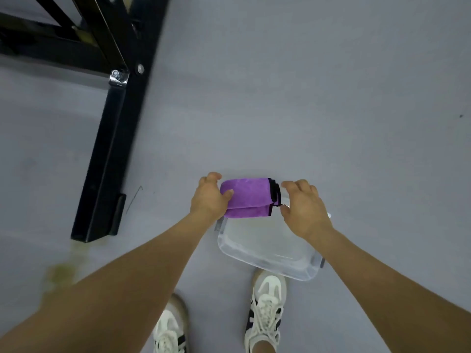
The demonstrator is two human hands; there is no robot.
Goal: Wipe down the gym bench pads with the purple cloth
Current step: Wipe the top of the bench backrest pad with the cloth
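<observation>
A folded purple cloth (248,197) with a black hem is held between both hands, above the far end of a clear plastic tub. My left hand (209,197) grips its left end, thumb on top of the fabric. My right hand (303,207) pinches the black-edged right end with thumb and fingers. The bench pads are out of view; only the bench's black steel frame (109,154) shows at the upper left.
A clear plastic tub (270,253) sits on the grey floor just ahead of my white sneakers (266,309). The black frame's foot ends at the left (94,233). A yellowish smear marks the floor at lower left (61,273).
</observation>
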